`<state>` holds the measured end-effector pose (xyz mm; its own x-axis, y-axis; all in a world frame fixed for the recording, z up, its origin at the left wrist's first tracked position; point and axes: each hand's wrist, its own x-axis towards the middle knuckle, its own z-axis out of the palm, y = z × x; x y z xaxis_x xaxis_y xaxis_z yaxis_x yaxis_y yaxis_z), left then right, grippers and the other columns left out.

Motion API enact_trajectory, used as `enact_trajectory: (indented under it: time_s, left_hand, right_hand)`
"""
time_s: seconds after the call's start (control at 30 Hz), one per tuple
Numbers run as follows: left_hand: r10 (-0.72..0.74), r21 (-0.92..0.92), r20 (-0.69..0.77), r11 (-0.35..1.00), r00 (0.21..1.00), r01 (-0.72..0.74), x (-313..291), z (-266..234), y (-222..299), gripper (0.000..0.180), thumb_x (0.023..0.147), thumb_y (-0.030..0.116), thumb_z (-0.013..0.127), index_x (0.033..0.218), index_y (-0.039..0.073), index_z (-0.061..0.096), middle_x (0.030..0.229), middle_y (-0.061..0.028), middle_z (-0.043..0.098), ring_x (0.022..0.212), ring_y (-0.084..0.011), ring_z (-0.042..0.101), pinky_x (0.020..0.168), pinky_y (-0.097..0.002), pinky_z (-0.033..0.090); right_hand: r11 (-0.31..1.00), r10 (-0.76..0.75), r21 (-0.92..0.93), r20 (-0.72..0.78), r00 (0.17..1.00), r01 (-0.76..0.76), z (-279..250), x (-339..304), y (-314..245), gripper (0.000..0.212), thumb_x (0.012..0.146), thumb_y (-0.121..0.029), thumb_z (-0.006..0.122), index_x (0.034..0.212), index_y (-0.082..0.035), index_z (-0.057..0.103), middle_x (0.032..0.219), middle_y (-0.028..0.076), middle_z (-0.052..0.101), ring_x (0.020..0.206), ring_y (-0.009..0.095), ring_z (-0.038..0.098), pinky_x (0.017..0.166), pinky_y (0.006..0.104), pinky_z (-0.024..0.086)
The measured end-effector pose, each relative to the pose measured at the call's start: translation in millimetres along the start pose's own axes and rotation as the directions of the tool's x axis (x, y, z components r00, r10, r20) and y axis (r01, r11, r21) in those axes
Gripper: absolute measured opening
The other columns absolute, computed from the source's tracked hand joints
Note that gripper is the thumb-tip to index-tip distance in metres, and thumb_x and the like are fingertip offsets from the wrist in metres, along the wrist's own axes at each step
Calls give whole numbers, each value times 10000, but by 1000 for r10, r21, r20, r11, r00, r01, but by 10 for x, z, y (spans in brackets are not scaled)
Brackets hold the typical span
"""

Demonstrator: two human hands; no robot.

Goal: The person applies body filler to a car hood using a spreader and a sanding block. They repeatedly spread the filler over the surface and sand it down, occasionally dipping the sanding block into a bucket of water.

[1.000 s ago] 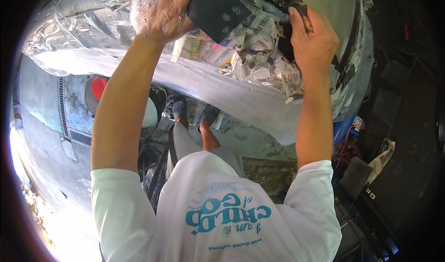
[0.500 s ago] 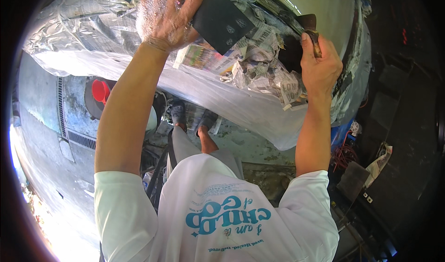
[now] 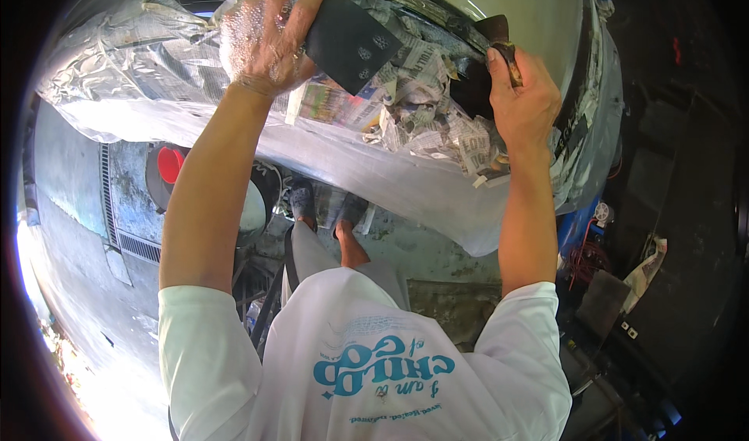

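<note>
My left hand [image 3: 269, 43], wet and covered in suds, is closed on a dark sheet of sandpaper [image 3: 351, 43] with a few foamy drops on it. The sheet hangs out flat to the right of my fingers, above crumpled newspaper [image 3: 421, 98]. In my right hand [image 3: 530, 102] is a putty knife [image 3: 493, 29], gripped by its worn handle with the thumb along it. Its dark blade points up and away, beside the edge of a glossy pale car panel [image 3: 538, 4]. I cannot tell whether the blade touches the panel.
Translucent plastic sheeting [image 3: 374, 184] drapes down in front of me below the newspaper. A red dipper [image 3: 169, 164] sits on a round container at the left, near a floor drain grate [image 3: 139, 247]. Red cable [image 3: 585, 263] lies coiled at the right.
Both hands have shifted slightly to the left in the view, the right one also a little lower towards me. The sandpaper and putty knife stay in their grips.
</note>
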<state>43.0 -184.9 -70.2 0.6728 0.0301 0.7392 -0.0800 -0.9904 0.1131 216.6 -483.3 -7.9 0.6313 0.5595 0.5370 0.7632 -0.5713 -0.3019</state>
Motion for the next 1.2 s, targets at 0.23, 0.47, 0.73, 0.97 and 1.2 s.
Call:
enact_trajectory:
  time_s: [0.23,0.47,0.73,0.97,1.2]
  left_hand:
    - [-94,-147,-2,985,996,93,-86,37,2,675,861,200,768,1489,38,581,1460,-222,529,1328,-405,526,1100,-497,504]
    - [-103,-170,5,980,995,102,-82,40,7,666,852,174,766,1484,67,586,1452,-223,533,1314,-418,525,1088,-507,510]
    - [-65,-130,-22,990,998,62,-27,21,17,487,853,157,763,1313,36,660,1456,-225,571,1283,-426,555,1058,-538,522]
    - [-62,-49,-7,997,998,62,-11,-20,35,376,834,149,768,1192,56,696,1457,-216,588,1276,-447,564,1041,-553,526]
    - [-68,-128,-12,990,998,66,-34,2,17,633,857,210,789,1446,63,611,1419,-195,571,1304,-424,540,1072,-500,516]
  right_hand:
    - [987,135,82,55,989,-139,-92,-87,23,263,935,-314,825,967,-64,750,823,123,682,717,348,667,664,442,512]
    - [992,127,-4,79,989,-127,-123,-87,-43,251,936,-312,825,1016,-80,774,825,113,691,721,336,679,668,437,517]
    - [979,201,3,179,963,-205,-102,81,-101,253,935,-314,827,1010,-79,770,830,114,694,717,334,678,673,439,515]
    - [996,92,4,61,994,-93,-87,-80,15,261,931,-308,833,1008,-67,767,845,121,699,732,338,685,674,440,517]
    - [998,58,-22,17,998,-57,-32,-76,-19,258,920,-299,845,1013,-70,771,846,116,700,733,350,688,662,443,523]
